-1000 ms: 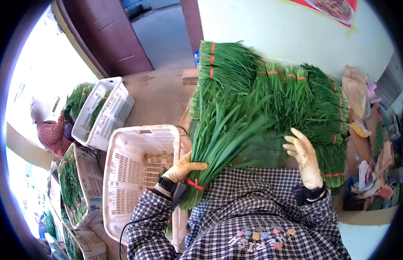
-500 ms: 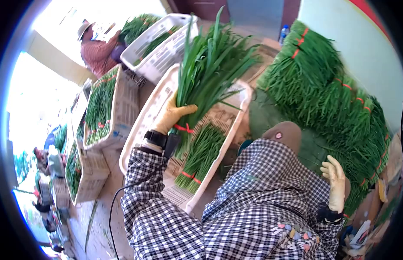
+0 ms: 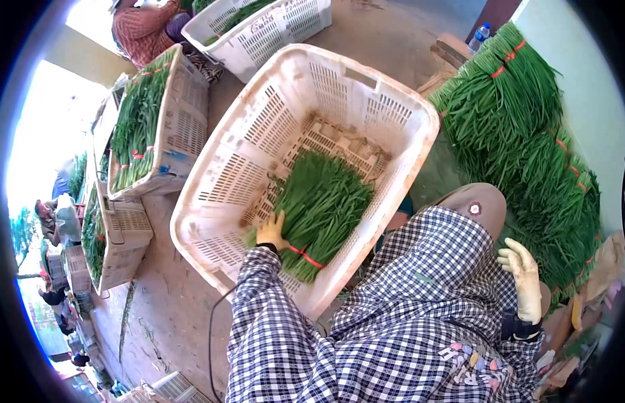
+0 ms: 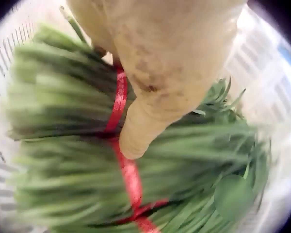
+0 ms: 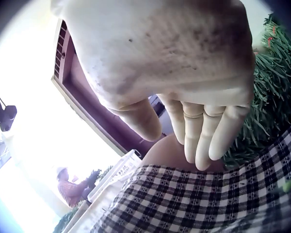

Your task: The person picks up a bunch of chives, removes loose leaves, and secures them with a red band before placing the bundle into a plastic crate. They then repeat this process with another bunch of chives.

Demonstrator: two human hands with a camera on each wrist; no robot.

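Observation:
My gloved left hand (image 3: pixel 272 232) is down inside a white plastic crate (image 3: pixel 221 158), at the stem end of a bunch of garlic chives (image 4: pixel 58 92). In the left wrist view the thumb (image 4: pixel 136 138) lies over its red band (image 4: pixel 119 99), while the other fingers are mostly hidden behind the stems. A second bunch of garlic chives (image 3: pixel 326 221) lies right beside it, tied with red tape. My gloved right hand (image 3: pixel 522 269) hovers by the lap with nothing in it, fingers loosely bent and the thumb apart.
Banded chives are piled (image 3: pixel 507 114) by the wall on the right. More filled crates (image 3: pixel 181 114) stand on the left, and another crate (image 3: pixel 265 33) is at the back near a seated person (image 3: pixel 141 30). A water bottle (image 3: pixel 480 37) stands by the pile.
My left hand has carried the chive bunch from beside the pile leftward and down into the crate, next to the other bunch. The head view has swung left; my right hand stays empty.

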